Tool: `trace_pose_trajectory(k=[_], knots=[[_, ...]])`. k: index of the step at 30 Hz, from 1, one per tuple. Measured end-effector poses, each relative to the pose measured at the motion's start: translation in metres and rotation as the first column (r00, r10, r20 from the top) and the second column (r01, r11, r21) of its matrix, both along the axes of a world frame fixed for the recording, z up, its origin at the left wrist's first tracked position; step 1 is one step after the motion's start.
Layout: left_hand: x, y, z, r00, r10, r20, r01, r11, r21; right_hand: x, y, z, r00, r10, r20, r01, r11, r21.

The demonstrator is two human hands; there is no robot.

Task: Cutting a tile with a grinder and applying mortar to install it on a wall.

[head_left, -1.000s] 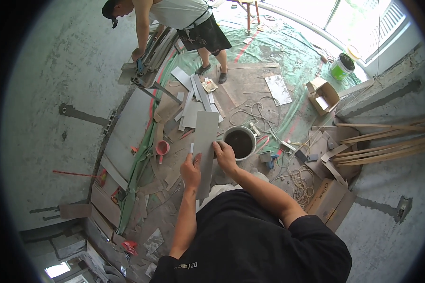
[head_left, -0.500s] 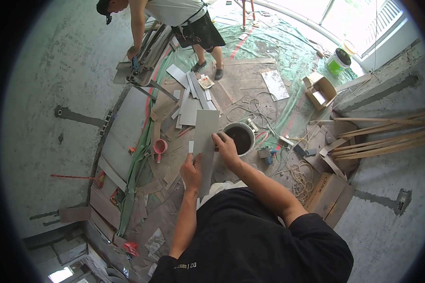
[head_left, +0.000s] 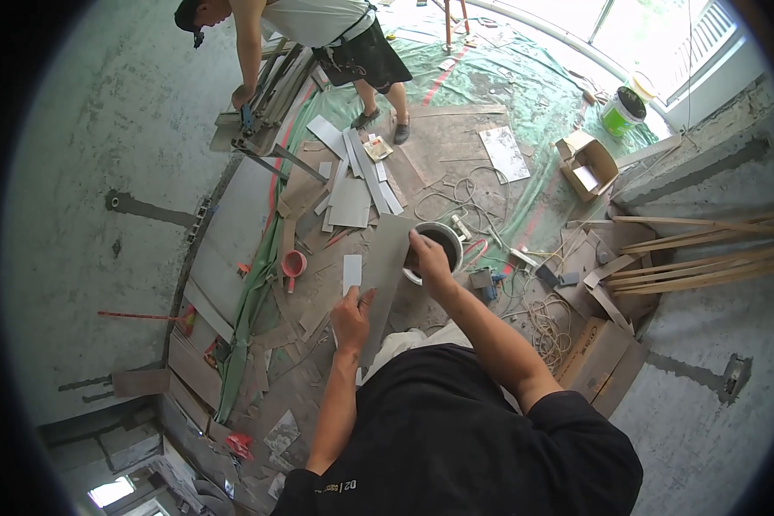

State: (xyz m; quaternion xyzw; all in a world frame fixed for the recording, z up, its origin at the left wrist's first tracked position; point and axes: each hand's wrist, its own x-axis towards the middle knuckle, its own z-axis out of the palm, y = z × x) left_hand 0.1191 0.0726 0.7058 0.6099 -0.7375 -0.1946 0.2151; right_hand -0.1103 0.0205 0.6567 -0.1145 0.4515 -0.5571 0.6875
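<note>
A long grey tile strip (head_left: 384,258) slants away from me, held along its edges. My left hand (head_left: 350,322) grips its lower left edge with fingers closed. My right hand (head_left: 432,267) is closed on its upper right edge, thumb on top. A short white piece (head_left: 352,272) shows just beyond my left fingers; I cannot tell whether I hold it. Just behind my right hand is a bucket (head_left: 435,238) with dark contents, partly covered by the tile and hand. A pink dipper (head_left: 293,263) lies to the left.
A co-worker (head_left: 335,26) bends at a tile cutter (head_left: 258,129) at upper left. Loose tile pieces (head_left: 349,201) lie on the floor. Around me are coiled cables (head_left: 546,335), a cardboard box (head_left: 587,163), wooden slats (head_left: 697,275), a green sheet (head_left: 464,77) and a paint bucket (head_left: 623,111).
The tile's top has swung right and tilted. My right hand has moved up and right with it, my left slightly down. More of the white piece shows.
</note>
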Motion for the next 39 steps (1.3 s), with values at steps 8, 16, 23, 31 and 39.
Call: trace_pose_trajectory(k=[8,16,23,31,39], knots=[[-0.027,0.009,-0.011,1.0,-0.021,-0.014,0.021,1.0,0.008,-0.077,-0.02,0.006,0.966,-0.25,0.058,0.256,0.959,-0.123],[-0.044,0.013,-0.011,1.0,-0.02,0.023,0.016,0.99,0.142,-0.086,0.002,-0.014,0.859,-0.156,-0.487,0.022,0.963,-0.269],[-0.056,0.022,-0.009,1.0,-0.021,0.019,0.02,0.996,0.084,-0.093,0.012,-0.023,0.79,-0.123,-0.601,0.012,0.983,-0.185],[-0.052,0.025,-0.006,0.999,-0.01,0.049,0.006,0.996,0.084,-0.098,0.016,-0.047,0.65,0.046,-0.759,-0.02,0.999,0.044],[-0.042,0.011,-0.005,0.991,0.127,-0.044,-0.124,0.989,0.076,-0.045,0.007,-0.006,0.997,0.04,0.073,-0.036,0.998,-0.059]])
